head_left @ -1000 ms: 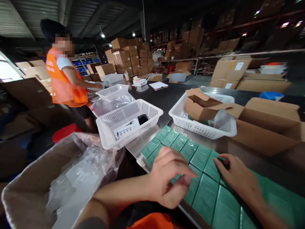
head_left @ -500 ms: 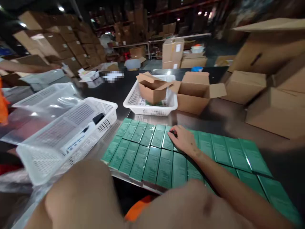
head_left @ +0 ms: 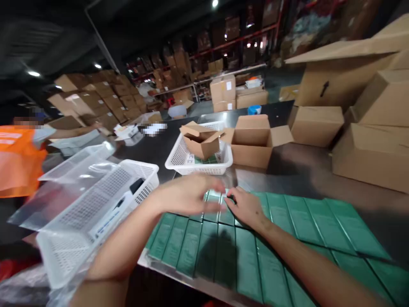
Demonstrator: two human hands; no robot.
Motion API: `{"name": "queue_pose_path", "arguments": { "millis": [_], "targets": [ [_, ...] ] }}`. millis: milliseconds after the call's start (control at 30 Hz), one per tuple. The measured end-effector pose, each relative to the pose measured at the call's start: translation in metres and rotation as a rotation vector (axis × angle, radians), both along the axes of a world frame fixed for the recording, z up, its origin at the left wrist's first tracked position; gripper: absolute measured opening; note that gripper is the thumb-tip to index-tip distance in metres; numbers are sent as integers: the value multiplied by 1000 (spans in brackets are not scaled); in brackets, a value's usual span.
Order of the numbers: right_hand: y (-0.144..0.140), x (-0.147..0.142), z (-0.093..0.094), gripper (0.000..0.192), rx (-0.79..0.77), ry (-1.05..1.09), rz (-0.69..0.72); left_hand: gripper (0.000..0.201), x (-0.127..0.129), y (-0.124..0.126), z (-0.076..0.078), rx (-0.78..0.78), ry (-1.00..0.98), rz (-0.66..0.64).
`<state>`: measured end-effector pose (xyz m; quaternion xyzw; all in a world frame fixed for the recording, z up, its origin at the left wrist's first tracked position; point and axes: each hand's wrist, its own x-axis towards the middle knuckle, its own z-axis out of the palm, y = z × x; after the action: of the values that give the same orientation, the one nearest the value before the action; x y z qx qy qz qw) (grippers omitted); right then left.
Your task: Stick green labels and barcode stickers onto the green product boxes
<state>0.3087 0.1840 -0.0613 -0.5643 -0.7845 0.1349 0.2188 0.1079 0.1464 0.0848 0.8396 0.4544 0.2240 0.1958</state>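
Two rows of green, shiny, wrapped boxes [head_left: 247, 260] lie side by side along the near part of the table. My right hand [head_left: 244, 207] rests on the back row, thumb and fingers curled together around a small dark spot I cannot make out. Just left of it, my left hand [head_left: 188, 194] hovers over the same row, thumb and fingers apart and blurred by motion. Nothing shows between the left fingers. Both forearms cover some of the boxes.
A long white basket [head_left: 140, 164] with plastic film stands at left. Behind the boxes is a white basket [head_left: 179, 164] holding an open small carton [head_left: 204, 147]. An open carton [head_left: 252, 155] stands beside it, with more cartons [head_left: 370, 153] at right. A person in an orange vest [head_left: 19, 157] is at far left.
My left hand has come up from low in the view and reached over the boxes beside my right hand. The right hand stays on the back row. The view has tilted up.
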Motion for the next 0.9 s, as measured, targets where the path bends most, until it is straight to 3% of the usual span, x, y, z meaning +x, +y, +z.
{"name": "queue_pose_path", "arguments": {
  "millis": [33, 133, 200, 300, 433, 667, 800, 900],
  "targets": [
    [0, 0, 0, 18, 2, -5, 9, 30, 5, 28, 2, 11, 126, 36],
    [4, 1, -3, 21, 4, -31, 8, 21, 1, 97, 0, 33, 195, 180],
    [7, 1, -5, 24, -1, -45, 3, 13, -11, 120, -8, -5, 235, 207],
    [11, 2, -7, 28, -11, -56, 27, 20, -22, 131, -23, -19, 271, 255],
    [10, 4, -5, 29, -9, -62, 40, 22, -25, 130, -25, 25, 321, 295],
    [10, 3, -3, 38, -19, -45, 40, 14, -25, 114, -5, 190, 438, 289],
    [17, 7, -6, 46, -57, 37, 65, 23, -19, 71, 6, 403, 420, 328],
    [23, 14, -8, 59, -126, 169, 13, 24, -15, 16, -1, 588, 393, 240]
  ]
}}
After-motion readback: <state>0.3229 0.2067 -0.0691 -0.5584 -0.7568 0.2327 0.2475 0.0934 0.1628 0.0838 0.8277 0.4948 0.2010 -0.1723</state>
